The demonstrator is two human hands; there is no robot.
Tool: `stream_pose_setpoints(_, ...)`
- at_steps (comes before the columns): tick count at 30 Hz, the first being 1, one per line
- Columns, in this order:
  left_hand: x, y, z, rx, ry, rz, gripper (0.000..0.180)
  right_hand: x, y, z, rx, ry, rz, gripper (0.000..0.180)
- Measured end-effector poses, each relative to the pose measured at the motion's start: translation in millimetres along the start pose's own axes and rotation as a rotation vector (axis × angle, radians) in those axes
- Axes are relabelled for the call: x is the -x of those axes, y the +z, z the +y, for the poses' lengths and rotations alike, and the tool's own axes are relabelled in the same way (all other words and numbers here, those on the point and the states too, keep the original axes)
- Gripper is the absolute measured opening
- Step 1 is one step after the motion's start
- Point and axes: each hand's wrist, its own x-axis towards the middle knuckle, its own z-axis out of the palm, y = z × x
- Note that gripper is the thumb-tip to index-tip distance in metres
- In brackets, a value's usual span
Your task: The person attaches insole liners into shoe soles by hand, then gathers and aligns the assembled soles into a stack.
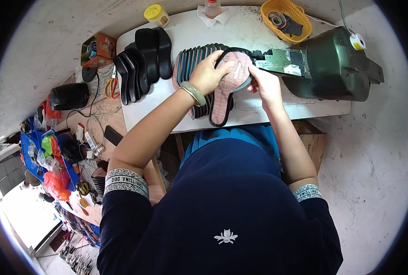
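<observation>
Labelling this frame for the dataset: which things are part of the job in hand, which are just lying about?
In use:
left hand
right hand
pink insole
sewing machine
fanned row of insoles

Lying about:
black soles
yellow basket
yellow-capped jar
scissors
small bottle

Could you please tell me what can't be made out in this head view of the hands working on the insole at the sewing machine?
- Needle area of the green sewing machine: hidden behind the pink insole and the right hand.
- Left hand fingertips: curled over the insole's edge, out of sight.
- Row of upright insoles: partly hidden by the left hand; count unclear.
- Contents of the yellow basket: too small.
- Clutter on the blue trays: bent and blurred near the rim.
</observation>
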Motion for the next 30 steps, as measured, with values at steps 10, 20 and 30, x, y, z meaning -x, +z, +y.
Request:
stream_pose_setpoints(10,-3.4,23.5,5.9,-0.265,0.004,0.285,0.058,51.8,-19.8,57.7,-0.086,0.101,-0.336,0.025)
stream_pose_setpoints(20,-25.0,36.7,1.3,-0.078,-0.003,0.442,0.058,47.2,-39.5,20.5,-0.207,0.092,-0.239,0.029)
stream_pose_setpoints(30,-66.8,32.9,-6.4,0.110,-0.232,0.433,0.055,27.6,-40.7,-9.6,-0.124,0.067,-0.179,0.027)
